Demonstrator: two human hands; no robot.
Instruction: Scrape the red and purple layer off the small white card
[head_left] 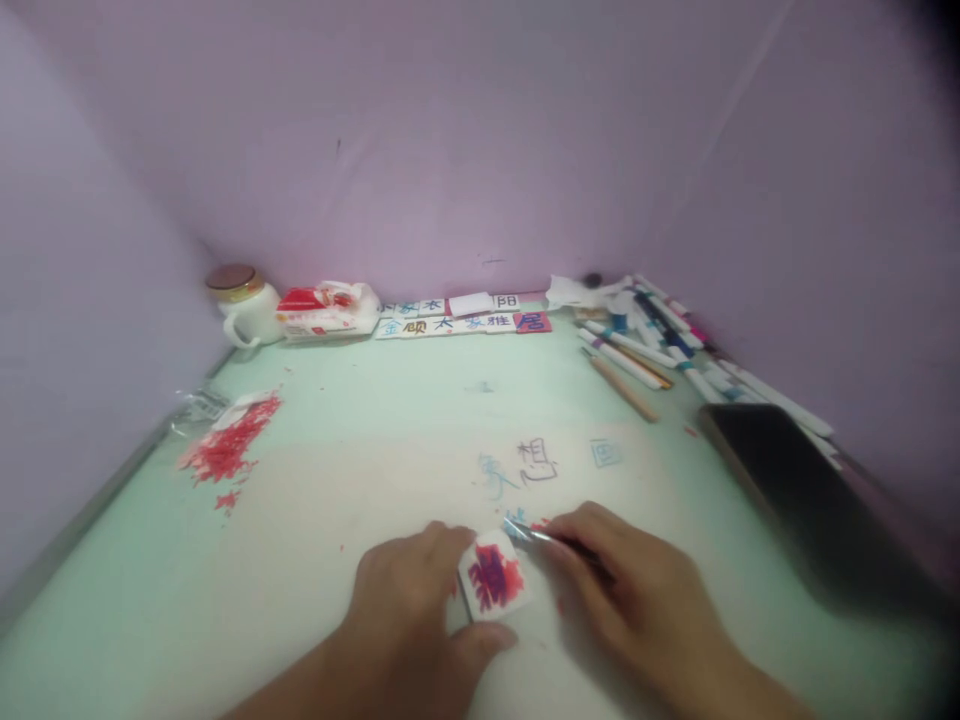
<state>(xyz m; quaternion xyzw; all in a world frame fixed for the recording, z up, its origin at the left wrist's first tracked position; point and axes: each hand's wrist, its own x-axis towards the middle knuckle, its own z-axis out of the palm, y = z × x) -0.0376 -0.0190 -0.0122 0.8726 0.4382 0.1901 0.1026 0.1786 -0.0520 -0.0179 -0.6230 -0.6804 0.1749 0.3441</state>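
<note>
My left hand (409, 605) is closed on a small white block (493, 582) with a red and purple carved face, pinching it between thumb and fingers just above the pale green table (360, 470). My right hand (626, 595) is closed round a thin metal-tipped carving tool (529, 533). The tool's tip rests at the block's upper right corner. Small red shavings lie beside the block.
A pile of red shavings (229, 450) lies at the left. A white mug (247, 305), a red and white packet (326, 310) and a row of lettered tiles (457, 318) line the back wall. Pens and markers (660, 340) and a dark phone (787, 490) lie at the right.
</note>
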